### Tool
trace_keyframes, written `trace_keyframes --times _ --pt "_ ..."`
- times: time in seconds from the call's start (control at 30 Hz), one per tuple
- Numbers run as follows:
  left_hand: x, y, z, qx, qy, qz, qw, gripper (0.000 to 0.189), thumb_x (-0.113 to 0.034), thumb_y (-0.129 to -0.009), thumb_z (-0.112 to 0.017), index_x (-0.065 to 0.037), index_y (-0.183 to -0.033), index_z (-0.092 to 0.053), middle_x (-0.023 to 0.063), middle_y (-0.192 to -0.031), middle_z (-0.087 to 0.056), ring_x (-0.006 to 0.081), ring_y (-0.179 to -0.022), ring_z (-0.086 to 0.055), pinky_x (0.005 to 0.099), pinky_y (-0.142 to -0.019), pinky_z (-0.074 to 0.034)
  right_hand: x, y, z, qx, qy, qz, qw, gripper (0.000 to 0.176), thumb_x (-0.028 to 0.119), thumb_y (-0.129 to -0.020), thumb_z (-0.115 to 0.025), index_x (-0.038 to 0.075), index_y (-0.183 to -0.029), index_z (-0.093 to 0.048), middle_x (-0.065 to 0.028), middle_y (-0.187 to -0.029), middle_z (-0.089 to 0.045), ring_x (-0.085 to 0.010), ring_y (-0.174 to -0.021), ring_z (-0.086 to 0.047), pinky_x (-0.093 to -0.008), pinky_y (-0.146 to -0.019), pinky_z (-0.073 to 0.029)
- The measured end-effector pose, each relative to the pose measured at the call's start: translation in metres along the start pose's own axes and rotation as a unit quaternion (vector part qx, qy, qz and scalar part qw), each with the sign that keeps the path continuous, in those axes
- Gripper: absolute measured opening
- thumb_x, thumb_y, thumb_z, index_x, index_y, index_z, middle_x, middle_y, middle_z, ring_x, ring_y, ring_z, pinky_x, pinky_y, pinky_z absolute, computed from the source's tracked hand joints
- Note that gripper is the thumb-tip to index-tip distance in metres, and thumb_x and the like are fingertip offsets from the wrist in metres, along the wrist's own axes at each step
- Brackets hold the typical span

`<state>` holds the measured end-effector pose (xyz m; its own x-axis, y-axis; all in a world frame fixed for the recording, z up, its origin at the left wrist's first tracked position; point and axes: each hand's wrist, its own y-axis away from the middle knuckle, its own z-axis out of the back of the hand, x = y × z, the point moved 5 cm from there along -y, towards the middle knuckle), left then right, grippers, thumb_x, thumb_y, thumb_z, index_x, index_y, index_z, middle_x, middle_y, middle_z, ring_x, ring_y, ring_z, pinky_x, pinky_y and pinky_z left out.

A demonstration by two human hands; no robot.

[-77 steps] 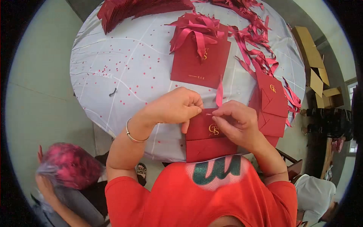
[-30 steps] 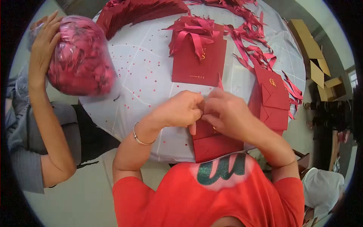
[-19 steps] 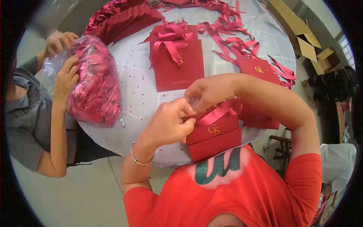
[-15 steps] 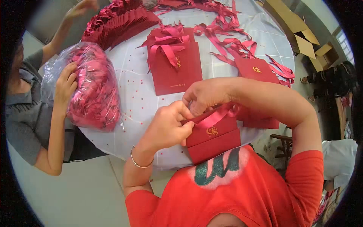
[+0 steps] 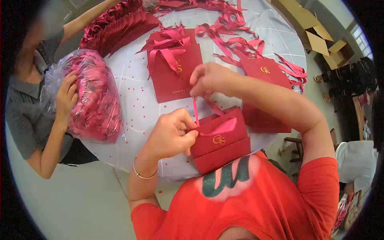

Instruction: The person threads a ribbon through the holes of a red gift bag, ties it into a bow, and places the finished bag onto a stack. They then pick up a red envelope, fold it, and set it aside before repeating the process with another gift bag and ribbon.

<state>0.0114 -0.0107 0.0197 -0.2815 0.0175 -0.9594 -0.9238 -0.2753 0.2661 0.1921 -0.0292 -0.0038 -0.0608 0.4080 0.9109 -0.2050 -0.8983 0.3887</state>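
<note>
A small red paper gift bag [image 5: 220, 146] with gold lettering lies at the table's near edge, against my shirt. My left hand [image 5: 172, 134], a bracelet on its wrist, is closed at the bag's upper left corner, pinching the pink ribbon [image 5: 195, 112] there. Above the bag, my right hand [image 5: 206, 82] is closed on the same ribbon and holds a length of it taut upward. Another loop of pink ribbon lies across the bag's front. More red gift bags lie beside my right hand: a stack [image 5: 176, 76] to its left and others [image 5: 266, 86] under my right forearm.
On the left, a co-worker's hand [image 5: 67, 96] rests on a clear plastic sack [image 5: 94, 100] filled with pink ribbon. Rows of red bags [image 5: 120, 30] stand at the far left. Tiny red bits dot the white tablecloth [image 5: 134, 114]. Cardboard boxes [image 5: 320, 42] are beyond the table at right.
My right hand has moved up and away from the bag, drawing the ribbon out straight. My left hand stays at the bag's corner. The co-worker's far arm has shifted.
</note>
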Motion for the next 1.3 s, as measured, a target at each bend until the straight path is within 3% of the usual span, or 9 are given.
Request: trace_keyframes --times 0.37,0.47,0.57,0.63,0.7,0.77,0.93,1.13,1.3 --pt "-0.004 -0.001 -0.005 0.008 0.005 -0.009 1.0 0.022 0.001 -0.082 -0.064 0.002 -0.102 -0.054 0.0082 -0.075 -0.065 0.0075 -0.05 -0.059 0.0232 -0.042 -0.043 -0.006 0.014 0.015 -0.024 -0.064 0.044 0.997 0.024 0.016 -0.08 -0.074 0.005 -0.097 -0.06 -0.0042 -0.087 -0.065 -0.0121 -0.069 -0.062 -0.0249 -0.058 -0.049" --pt "-0.002 -0.002 -0.003 -0.014 -0.066 -0.03 0.997 0.021 -0.001 -0.08 -0.066 -0.001 -0.1 -0.058 0.0087 -0.076 -0.066 0.0066 -0.053 -0.058 0.0247 -0.046 -0.044 0.004 0.032 0.012 -0.097 0.173 0.162 0.967 0.031 0.023 -0.082 -0.074 0.003 -0.102 -0.062 -0.0056 -0.091 -0.064 -0.0117 -0.071 -0.061 -0.0245 -0.057 -0.048" --pt "-0.012 -0.003 -0.004 -0.063 -0.149 -0.143 0.976 0.016 -0.001 -0.078 -0.067 -0.002 -0.093 -0.061 0.0091 -0.073 -0.065 0.0076 -0.057 -0.056 0.0268 -0.052 -0.045 0.02 0.069 0.007 -0.042 0.153 0.164 0.974 0.022 0.019 -0.079 -0.077 0.003 -0.088 -0.065 -0.004 -0.084 -0.063 -0.0116 -0.071 -0.061 -0.0272 -0.058 -0.047" --pt "-0.01 -0.004 -0.004 -0.065 -0.144 -0.151 0.976 0.015 -0.001 -0.078 -0.067 -0.002 -0.091 -0.061 0.0098 -0.071 -0.063 0.0092 -0.058 -0.055 0.0276 -0.054 -0.046 0.029 0.096 -0.003 -0.013 0.24 0.364 0.9 0.021 0.018 -0.075 -0.079 0.004 -0.083 -0.065 -0.0043 -0.081 -0.062 -0.0147 -0.073 -0.061 -0.0294 -0.059 -0.047" --pt "-0.008 -0.004 -0.004 -0.065 -0.141 -0.161 0.975 0.014 -0.002 -0.077 -0.067 -0.002 -0.09 -0.062 0.0104 -0.069 -0.062 0.0107 -0.059 -0.054 0.0285 -0.056 -0.046 0.028 0.113 -0.016 -0.051 0.323 0.426 0.843 0.022 0.018 -0.068 -0.081 0.007 -0.078 -0.065 -0.005 -0.081 -0.062 -0.0204 -0.073 -0.06 -0.0325 -0.06 -0.048" --pt "-0.009 -0.004 -0.005 -0.061 -0.163 -0.185 0.967 0.009 0.002 -0.077 -0.068 -0.002 -0.084 -0.062 -0.0027 -0.059 -0.057 0.0012 -0.046 -0.049 0.0219 -0.04 -0.037 0.015 0.122 -0.026 -0.13 0.432 0.497 0.742 0.024 0.014 -0.06 -0.079 0.008 -0.079 -0.065 -0.0038 -0.082 -0.061 -0.0207 -0.068 -0.058 -0.033 -0.056 -0.047" --pt "0.0 -0.007 -0.004 -0.087 -0.188 -0.21 0.956 0.008 0.003 -0.076 -0.064 0.0 -0.082 -0.059 -0.0013 -0.06 -0.054 0.0013 -0.056 -0.048 0.0224 -0.047 -0.039 0.002 0.137 -0.04 -0.137 0.501 0.577 0.63 0.027 0.019 -0.065 -0.076 0.007 -0.085 -0.062 -0.0055 -0.084 -0.057 -0.0204 -0.068 -0.055 -0.0322 -0.053 -0.046" --pt "0.0 -0.007 -0.005 -0.086 -0.21 -0.211 0.951 0.007 0.004 -0.076 -0.062 0.001 -0.081 -0.057 0.0005 -0.062 -0.053 0.0032 -0.058 -0.048 0.0235 -0.049 -0.041 0.01 0.116 0.007 -0.17 0.214 0.367 0.889 0.017 0.017 -0.078 -0.074 0.002 -0.08 -0.066 -0.0107 -0.079 -0.063 -0.0212 -0.063 -0.061 -0.0318 -0.055 -0.049" --pt "-0.011 -0.003 -0.003 -0.1 -0.215 -0.215 0.947 0.007 0.003 -0.077 -0.063 0.0 -0.081 -0.057 0.0011 -0.058 -0.05 0.003 -0.055 -0.047 0.0234 -0.047 -0.038 0.001 0.094 0.015 -0.052 0.23 0.149 0.96 0.018 0.018 -0.083 -0.072 0.001 -0.085 -0.067 -0.0069 -0.074 -0.063 -0.0112 -0.067 -0.057 -0.0274 -0.059 -0.046"
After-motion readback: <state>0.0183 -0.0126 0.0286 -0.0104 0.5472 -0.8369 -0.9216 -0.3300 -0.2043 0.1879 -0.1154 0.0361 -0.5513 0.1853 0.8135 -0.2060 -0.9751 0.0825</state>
